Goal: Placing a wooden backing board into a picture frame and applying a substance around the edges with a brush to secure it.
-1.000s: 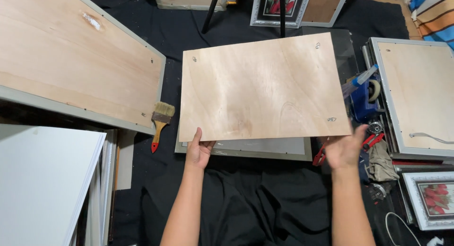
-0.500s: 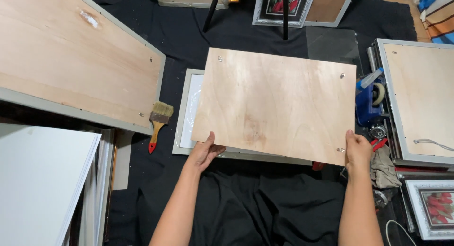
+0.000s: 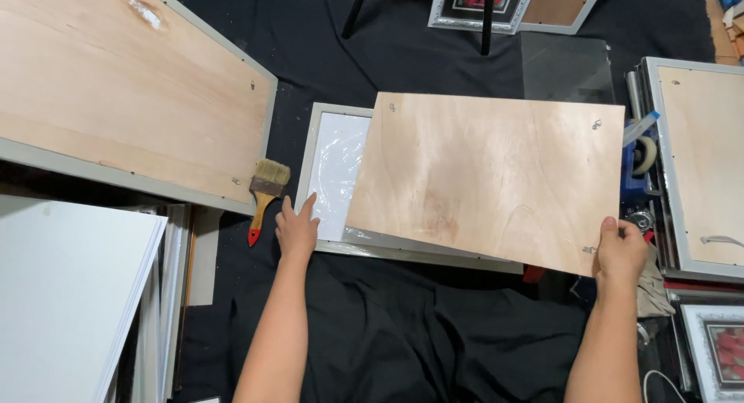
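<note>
1. The right hand (image 3: 620, 252) is clamped on the near right corner of a rectangular plywood backing board (image 3: 488, 178), thumb on top, fingers hidden beneath
2. The plywood backing board is tilted and lies across the right part of a grey picture frame with a white plastic-wrapped centre (image 3: 335, 174), leaving the frame's left strip uncovered
3. The left hand (image 3: 297, 231) is spread open with fingers apart, holding nothing, and rests at the near left corner of the grey picture frame
4. The frame lies on a black cloth (image 3: 418, 325) that spreads toward the person
5. A paintbrush with a red handle and pale bristles (image 3: 263, 198) lies just left of the left hand, not touching it
6. A large wooden panel with a grey border (image 3: 116, 93) sits well to the left, and a stack of white sheets (image 3: 70, 294) lies below it
7. A blue tape dispenser (image 3: 637, 159) sits just beyond the board's right edge, beside another wood-backed frame (image 3: 709, 155)
</note>
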